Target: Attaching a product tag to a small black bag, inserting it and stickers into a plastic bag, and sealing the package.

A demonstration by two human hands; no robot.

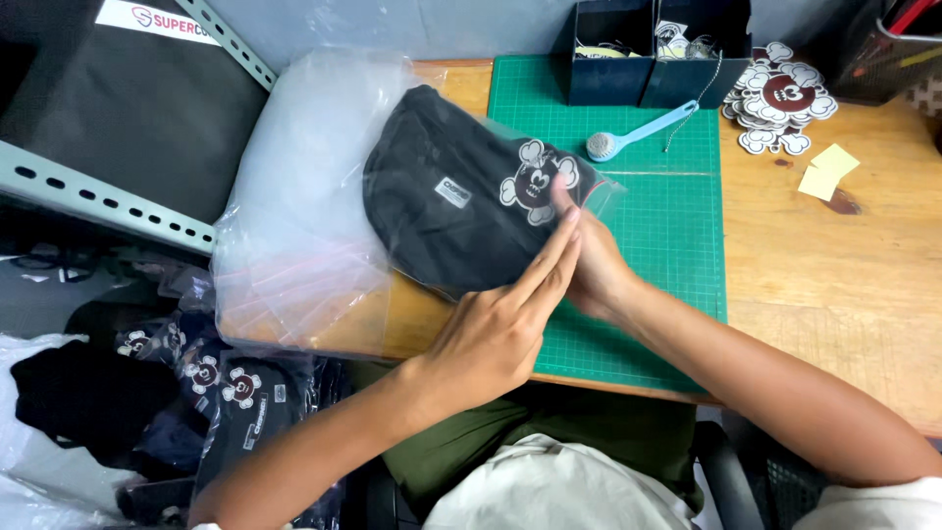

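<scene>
A black folded garment (451,191) with a white cartoon print and a small grey label lies inside a clear zip bag (599,196) on the green cutting mat (648,167). My left hand (500,319) lies flat with fingers straight, pressing along the bag's lower right edge. My right hand (589,260) is tucked behind the left, fingers on the bag's corner by the print. Both hands touch the bag; neither lifts it.
A stack of empty clear bags (294,216) lies on the left of the wooden table (834,285). A light blue brush (638,132), dark bins (648,49), cartoon-shaped stickers (780,98) and yellow notes (826,169) sit further back. Bagged black garments (235,393) pile below left.
</scene>
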